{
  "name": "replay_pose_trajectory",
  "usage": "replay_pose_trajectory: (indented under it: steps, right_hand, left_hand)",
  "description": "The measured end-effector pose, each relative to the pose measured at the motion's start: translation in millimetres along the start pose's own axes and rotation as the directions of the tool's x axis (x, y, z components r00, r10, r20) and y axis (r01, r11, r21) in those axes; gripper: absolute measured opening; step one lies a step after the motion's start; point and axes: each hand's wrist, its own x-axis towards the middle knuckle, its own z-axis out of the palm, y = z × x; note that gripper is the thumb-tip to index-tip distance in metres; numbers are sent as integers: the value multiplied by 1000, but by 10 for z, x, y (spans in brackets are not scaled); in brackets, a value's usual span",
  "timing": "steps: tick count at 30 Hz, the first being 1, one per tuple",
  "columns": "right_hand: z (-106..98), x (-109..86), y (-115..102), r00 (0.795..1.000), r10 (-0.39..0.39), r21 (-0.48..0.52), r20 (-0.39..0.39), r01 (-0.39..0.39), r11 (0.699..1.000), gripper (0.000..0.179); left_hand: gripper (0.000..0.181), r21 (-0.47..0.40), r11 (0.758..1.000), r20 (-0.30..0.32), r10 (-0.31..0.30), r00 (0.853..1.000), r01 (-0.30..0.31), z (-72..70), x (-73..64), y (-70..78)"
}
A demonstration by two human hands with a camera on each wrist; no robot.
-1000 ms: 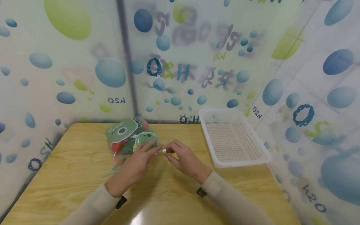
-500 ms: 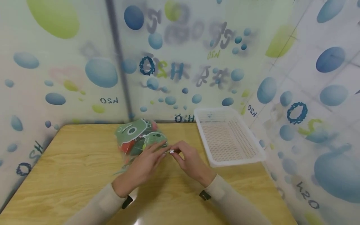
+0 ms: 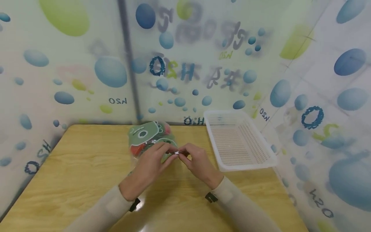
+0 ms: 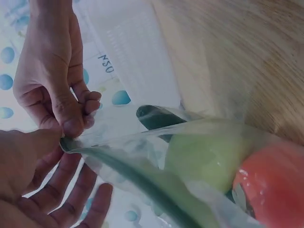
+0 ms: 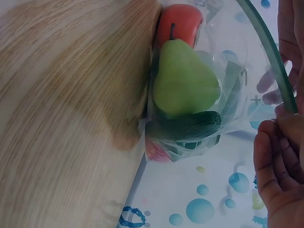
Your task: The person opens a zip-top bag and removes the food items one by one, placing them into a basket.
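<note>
A clear zip bag (image 3: 144, 132) with a green dinosaur print is held up near the middle of the table. Inside it show a green pear (image 5: 185, 78), a cucumber (image 5: 183, 127) and a red tomato-like fruit (image 4: 273, 185). Along its mouth runs a green zip strip (image 4: 142, 183). My left hand (image 3: 147, 169) pinches the strip's end between thumb and forefinger, other fingers spread below in the left wrist view. Fingertip to fingertip with it, my right hand (image 3: 201, 166) pinches the same corner, where a small white slider (image 3: 176, 153) shows between the hands.
A white perforated plastic basket (image 3: 246, 167) stands at the back right of the wooden table (image 3: 78, 170). Walls (image 3: 176, 93) with blue and green bubble prints close in the table behind and on both sides.
The bag and both hands have shifted slightly right. My left fingers, earlier stretched over the bag, have drawn in to pinch its corner, meeting my right fingertips at the slider.
</note>
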Motion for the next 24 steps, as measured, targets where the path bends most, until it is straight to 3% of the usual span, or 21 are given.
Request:
replay_pose_trajectory:
  steps: [10,17,24]
  right_hand:
    - [18,53,-51,998,41,19,48,-42,999,6]
    - [31,90,-78,995,61,20,82,-63,998,7]
    - [46,112,-102,995,44,13,86,-45,999,8]
  left_hand:
    - [18,68,998,20,-9,1000,8,1,-34,38]
    - [18,68,996,49,-56,997,52,10,-70,48]
    - [17,75,996,37,-46,998,43,0,-113,30]
